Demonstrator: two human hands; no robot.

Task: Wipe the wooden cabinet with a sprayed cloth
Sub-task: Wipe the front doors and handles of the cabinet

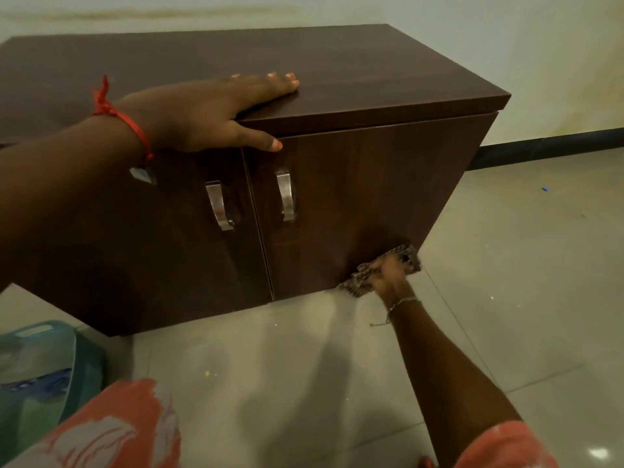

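A low dark-brown wooden cabinet (371, 184) with two doors and two curved metal handles (285, 194) stands against the wall. My left hand (209, 113) lies flat on the front edge of its top, fingers spread, thumb hanging over the door. My right hand (388, 273) presses a patterned brown cloth (358, 282) against the bottom right corner of the right door, close to the floor. The cloth bunches out on both sides of the hand.
Pale floor tiles (506, 265) stretch in front and to the right. A teal plastic container (40, 366) sits at the lower left beside the cabinet. A dark skirting board (547, 146) runs along the wall. My orange-patterned clothing (114, 430) fills the bottom edge.
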